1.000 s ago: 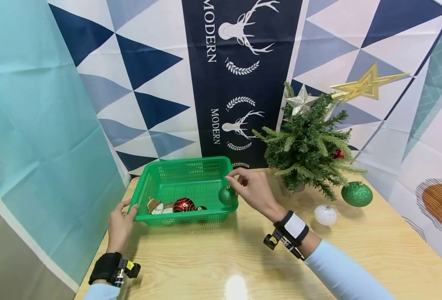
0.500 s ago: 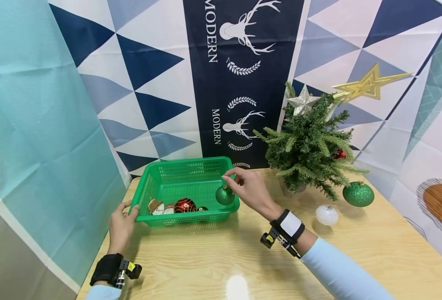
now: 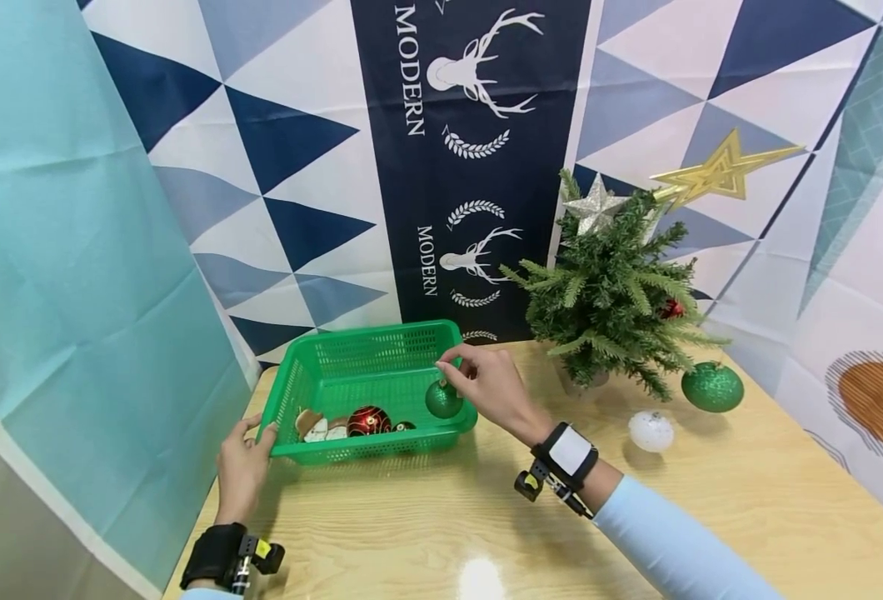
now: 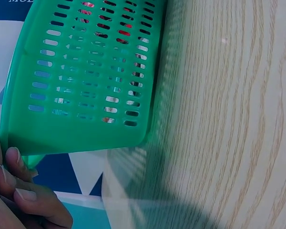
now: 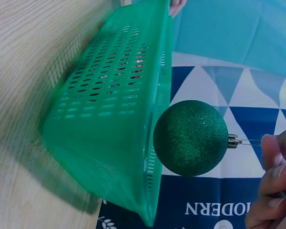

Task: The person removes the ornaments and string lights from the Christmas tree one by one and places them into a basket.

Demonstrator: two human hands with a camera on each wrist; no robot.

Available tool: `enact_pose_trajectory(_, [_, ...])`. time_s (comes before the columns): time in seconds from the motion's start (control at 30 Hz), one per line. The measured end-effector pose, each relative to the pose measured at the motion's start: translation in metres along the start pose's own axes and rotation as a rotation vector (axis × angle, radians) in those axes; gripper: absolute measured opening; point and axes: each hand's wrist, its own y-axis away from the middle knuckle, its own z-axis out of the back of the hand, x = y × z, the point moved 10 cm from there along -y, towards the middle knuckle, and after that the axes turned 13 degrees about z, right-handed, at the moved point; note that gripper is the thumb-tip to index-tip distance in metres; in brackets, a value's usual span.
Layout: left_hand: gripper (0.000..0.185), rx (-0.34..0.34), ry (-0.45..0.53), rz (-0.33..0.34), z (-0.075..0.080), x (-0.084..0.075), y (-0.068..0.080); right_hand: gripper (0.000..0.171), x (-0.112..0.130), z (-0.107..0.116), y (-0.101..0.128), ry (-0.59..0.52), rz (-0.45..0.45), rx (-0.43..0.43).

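The left hand [image 3: 241, 467] holds the green basket [image 3: 370, 354] by its near left corner, fingers curled on the rim. Over the basket's right edge hangs a green ball [image 3: 443, 399], its thin hanger pinched by the right hand [image 3: 491, 385]. Right of the basket stands a small tree [image 3: 616, 292].

A glittery, rough green bauble [image 5: 190, 138] hangs beside the glossy perforated plastic basket [image 5: 114, 119] on a smooth wood-grain table [image 3: 711, 517].
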Motion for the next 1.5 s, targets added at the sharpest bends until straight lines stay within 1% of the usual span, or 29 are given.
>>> enact_pose_trajectory(0.1, [0.054,-0.02,0.022,-0.027,0.001,-0.001,0.001,0.01,0.0,-0.002,-0.001,-0.001,0.003,0.003])
enact_pose_trajectory(0.13, [0.055,-0.022,0.044,-0.051,0.0,0.002,-0.002,0.01,0.0,-0.002,-0.001,-0.002,0.004,0.004])
enact_pose_trajectory(0.2, [0.055,-0.025,0.048,-0.066,0.0,0.003,-0.002,0.01,0.001,-0.004,-0.001,-0.008,0.011,0.004])
enact_pose_trajectory(0.33, [0.056,-0.007,0.054,-0.064,-0.001,0.006,-0.003,0.01,0.002,-0.008,-0.002,-0.02,0.022,0.004])
enact_pose_trajectory(0.37, [0.056,-0.014,0.039,-0.048,-0.001,0.005,-0.002,0.009,0.002,-0.009,-0.002,-0.022,0.023,0.004])
enact_pose_trajectory(0.43, [0.058,-0.012,0.041,-0.042,-0.002,0.008,-0.004,0.009,0.002,-0.01,-0.002,-0.024,0.023,0.009])
enact_pose_trajectory(0.53, [0.061,-0.023,0.046,-0.053,-0.003,0.013,-0.009,0.01,0.002,-0.012,-0.003,-0.024,0.024,0.011])
enact_pose_trajectory(0.63, [0.063,-0.008,0.054,-0.066,-0.003,0.009,-0.006,0.009,0.002,-0.013,-0.003,-0.023,0.022,0.011])
enact_pose_trajectory(0.67, [0.061,-0.01,0.062,-0.073,-0.003,0.011,-0.009,0.01,0.002,-0.013,-0.003,-0.019,0.021,0.012])
enact_pose_trajectory(0.7, [0.059,-0.013,0.059,-0.071,-0.003,0.01,-0.008,0.01,0.002,-0.014,-0.003,-0.016,0.021,0.013])
enact_pose_trajectory(0.77, [0.057,0.003,0.053,-0.061,-0.002,0.005,-0.004,0.01,0.001,-0.015,-0.003,-0.013,0.019,0.019])
enact_pose_trajectory(0.93, [0.051,0.005,0.009,-0.006,-0.001,0.003,-0.001,0.01,-0.001,-0.019,-0.001,-0.008,0.016,0.033])
enact_pose_trajectory(1.0, [0.05,0.011,0.001,0.004,-0.001,0.003,-0.001,0.01,-0.001,-0.021,0.0,-0.006,0.012,0.037])
enact_pose_trajectory(1.13, [0.051,0.005,0.009,-0.005,-0.001,0.002,0.0,0.01,-0.001,-0.024,0.0,-0.01,0.007,0.043])
enact_pose_trajectory(1.27, [0.053,-0.017,0.023,-0.023,-0.001,0.003,0.001,0.01,-0.002,-0.027,0.001,-0.003,0.009,0.052])
enact_pose_trajectory(1.5, [0.05,-0.014,-0.002,-0.005,-0.001,0.002,-0.001,0.01,-0.002,-0.029,0.001,0.004,0.001,0.063])
